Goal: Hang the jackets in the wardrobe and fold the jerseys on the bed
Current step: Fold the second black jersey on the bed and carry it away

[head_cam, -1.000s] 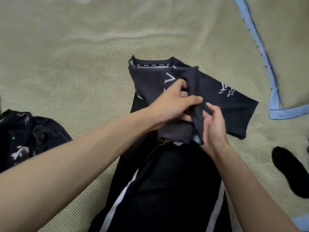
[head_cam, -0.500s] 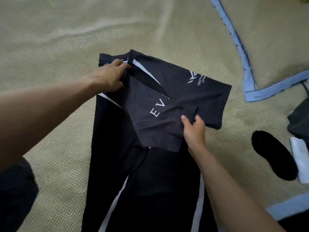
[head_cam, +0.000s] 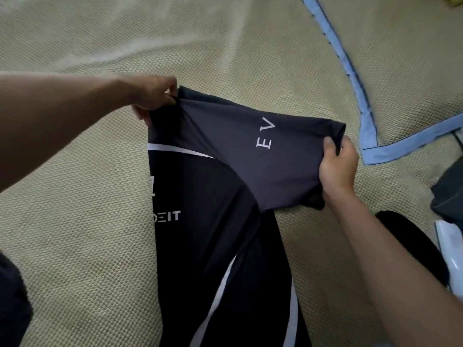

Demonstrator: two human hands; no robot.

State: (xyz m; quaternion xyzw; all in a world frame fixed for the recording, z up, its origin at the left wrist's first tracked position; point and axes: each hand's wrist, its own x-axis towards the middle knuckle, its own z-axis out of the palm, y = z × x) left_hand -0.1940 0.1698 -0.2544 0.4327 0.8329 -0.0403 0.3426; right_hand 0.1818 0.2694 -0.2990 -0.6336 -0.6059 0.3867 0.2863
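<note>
Both hands grip the dark jersey on the bed

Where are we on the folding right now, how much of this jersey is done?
Done: the jersey's lower part lies flat on the bed. In hand: the left hand and right hand each grip an end of its grey top section, lifted and stretched, fold not laid. Left: dark clothes at the left edge and right edge lie unfolded. No wardrobe or hung jackets in view.
</note>
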